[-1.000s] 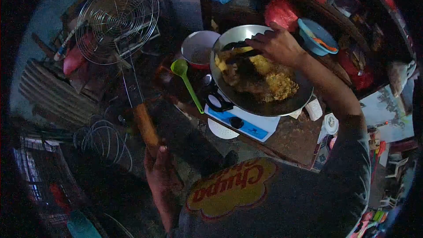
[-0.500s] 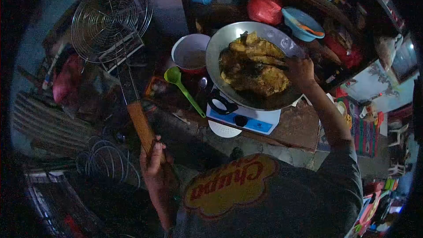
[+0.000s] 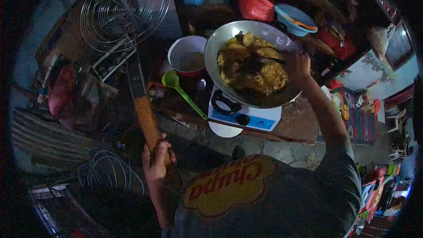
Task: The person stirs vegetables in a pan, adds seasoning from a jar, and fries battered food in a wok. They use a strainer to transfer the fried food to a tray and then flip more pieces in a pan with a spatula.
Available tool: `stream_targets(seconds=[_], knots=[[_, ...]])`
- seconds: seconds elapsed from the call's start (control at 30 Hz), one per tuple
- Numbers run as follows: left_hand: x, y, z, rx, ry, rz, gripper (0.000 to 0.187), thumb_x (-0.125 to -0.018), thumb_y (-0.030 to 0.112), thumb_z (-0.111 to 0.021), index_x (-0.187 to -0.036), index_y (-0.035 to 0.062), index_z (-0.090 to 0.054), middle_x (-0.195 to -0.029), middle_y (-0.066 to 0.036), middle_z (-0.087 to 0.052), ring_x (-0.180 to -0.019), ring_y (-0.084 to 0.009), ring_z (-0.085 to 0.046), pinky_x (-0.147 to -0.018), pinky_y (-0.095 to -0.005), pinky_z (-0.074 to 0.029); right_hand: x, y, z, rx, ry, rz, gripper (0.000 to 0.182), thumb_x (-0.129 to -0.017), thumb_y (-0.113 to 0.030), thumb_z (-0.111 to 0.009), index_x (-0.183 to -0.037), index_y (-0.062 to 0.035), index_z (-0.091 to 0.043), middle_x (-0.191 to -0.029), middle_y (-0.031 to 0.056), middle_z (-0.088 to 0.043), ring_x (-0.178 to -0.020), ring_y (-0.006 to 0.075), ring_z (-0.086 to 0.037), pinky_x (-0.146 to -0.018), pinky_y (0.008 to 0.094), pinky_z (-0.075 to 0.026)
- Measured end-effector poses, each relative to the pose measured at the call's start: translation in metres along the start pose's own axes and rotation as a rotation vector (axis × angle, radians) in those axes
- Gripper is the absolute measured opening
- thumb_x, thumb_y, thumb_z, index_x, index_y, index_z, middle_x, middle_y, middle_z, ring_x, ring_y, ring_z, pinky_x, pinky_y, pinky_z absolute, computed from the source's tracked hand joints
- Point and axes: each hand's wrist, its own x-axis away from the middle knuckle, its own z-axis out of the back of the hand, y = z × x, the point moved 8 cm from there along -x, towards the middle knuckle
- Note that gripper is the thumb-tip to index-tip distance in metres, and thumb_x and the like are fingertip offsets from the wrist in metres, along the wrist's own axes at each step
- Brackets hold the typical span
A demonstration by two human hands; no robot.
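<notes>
My left hand (image 3: 157, 158) is closed around the wooden handle of a wire skimmer (image 3: 128, 15), whose round coiled basket is up at the upper left. Over the right side of a large metal wok (image 3: 212, 57), my right hand (image 3: 300, 66) grips dark tongs (image 3: 269, 59). The two thin arms of the tongs reach apart into the browned fried pieces (image 3: 246, 72); some of the fingers are blurred. The wok sits on a white and blue stove (image 3: 260, 121).
Left of the wok stand a white pot (image 3: 175, 53) and a green ladle (image 3: 185, 97). Behind it are a red plastic bag (image 3: 255, 5) and a blue basin (image 3: 286, 23). A white perforated disc (image 3: 224, 129) lies by the stove front. Coiled hose (image 3: 105, 172) is at lower left.
The skimmer has swung slightly to the right with my left hand. The tongs' arms have spread apart over the food. My view has shifted a little.
</notes>
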Motion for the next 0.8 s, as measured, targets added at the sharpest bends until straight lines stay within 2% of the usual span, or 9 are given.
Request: stream_targets(seconds=[0.07,0.1,0.2,0.23,0.4,0.5,0.63,0.7,0.8], knots=[[0.001,0.0,0.001,-0.014,-0.027,0.06,0.033,-0.076,0.019,-0.057,-0.101,0.0013,-0.046,-0.077,-0.006,-0.048,-0.06,-0.0117,-0.046,-0.048,-0.0256,-0.04,0.003,0.004,0.015,-0.083,-0.087,-0.008,0.037,-0.069,-0.029,-0.051,-0.102,-0.013,-0.051,-0.104,0.0078,-0.052,-0.096,0.0227,-0.048,-0.084,0.0365,-0.034],[0.0,-0.001,0.002,-0.013,-0.024,0.061,0.033,-0.076,0.019,-0.057,-0.101,0.0013,-0.046,-0.077,-0.006,-0.048,-0.06,-0.0117,-0.046,-0.048,-0.0256,-0.04,0.002,-0.001,0.012,-0.052,-0.014,0.079,0.049,-0.064,-0.041,-0.059,-0.104,-0.0144,-0.052,-0.102,0.0106,-0.051,-0.095,0.0242,-0.048,-0.08,0.038,-0.038],[-0.002,-0.001,0.004,-0.01,0.007,0.048,0.033,-0.075,0.019,-0.058,-0.101,0.0013,-0.046,-0.077,-0.006,-0.049,-0.061,-0.0117,-0.047,-0.048,-0.0249,-0.039,0.009,-0.031,0.022,-0.026,0.164,0.186,0.047,-0.065,-0.041,-0.059,-0.103,-0.0144,-0.052,-0.1,0.0101,-0.051,-0.091,0.0241,-0.05,-0.079,0.0386,-0.038],[-0.003,0.003,0.002,0.01,0.037,0.013,0.033,-0.075,0.018,-0.057,-0.101,0.0014,-0.047,-0.077,-0.006,-0.049,-0.06,-0.0116,-0.047,-0.048,-0.0249,-0.039,0.005,-0.039,0.011,-0.082,-0.019,0.183,0.047,-0.068,-0.04,-0.057,-0.107,-0.0141,-0.05,-0.103,0.0102,-0.051,-0.095,0.0227,-0.049,-0.085,0.0395,-0.034],[-0.003,0.009,0.003,0.028,0.026,-0.078,0.023,-0.082,0.015,-0.048,-0.103,0.0044,-0.045,-0.08,-0.005,-0.051,-0.058,-0.011,-0.047,-0.045,-0.0235,-0.042,0.003,-0.057,-0.007,-0.014,0.122,0.266,0.051,-0.07,-0.04,-0.055,-0.114,-0.0172,-0.043,-0.099,0.0118,-0.053,-0.089,0.024,-0.053,-0.083,0.0382,-0.038],[0.002,0.005,0.004,0.082,0.062,0.063,0.029,-0.077,0.016,-0.054,-0.101,0.002,-0.047,-0.076,-0.005,-0.048,-0.057,-0.0109,-0.045,-0.047,-0.0233,-0.038,0.0,-0.032,-0.001,-0.215,-0.351,-0.003,0.048,-0.066,-0.045,-0.057,-0.107,-0.02,-0.051,-0.093,0.0139,-0.056,-0.084,0.0254,-0.055,-0.073,0.0355,-0.044],[0.002,0.004,0.005,0.054,0.085,0.063,0.03,-0.077,0.015,-0.053,-0.102,0.0017,-0.046,-0.076,-0.005,-0.048,-0.056,-0.0109,-0.044,-0.049,-0.0234,-0.037,-0.003,0.001,0.001,-0.416,-0.259,-0.012,0.049,-0.063,-0.047,-0.059,-0.102,-0.0175,-0.055,-0.095,0.0147,-0.055,-0.084,0.0279,-0.055,-0.074,0.0355,-0.043],[0.0,0.002,0.003,0.049,0.091,0.074,0.03,-0.077,0.015,-0.053,-0.103,0.0013,-0.045,-0.077,-0.005,-0.047,-0.055,-0.0111,-0.044,-0.049,-0.0237,-0.037,0.002,0.009,-0.027,-0.732,-0.563,-0.058,0.052,-0.063,-0.049,-0.059,-0.101,-0.0136,-0.055,-0.098,0.014,-0.055,-0.086,0.029,-0.054,-0.075,0.0352,-0.043],[-0.002,0.002,0.0,-0.012,0.116,0.052,0.031,-0.077,0.015,-0.053,-0.103,0.0011,-0.044,-0.077,-0.005,-0.047,-0.055,-0.0113,-0.043,-0.049,-0.0239,-0.037,-0.001,0.02,-0.025,-0.651,-0.491,-0.012,0.057,-0.063,-0.05,-0.058,-0.101,-0.0088,-0.054,-0.096,0.0134,-0.056,-0.087,0.0271,-0.054,-0.076,0.035,-0.042]])
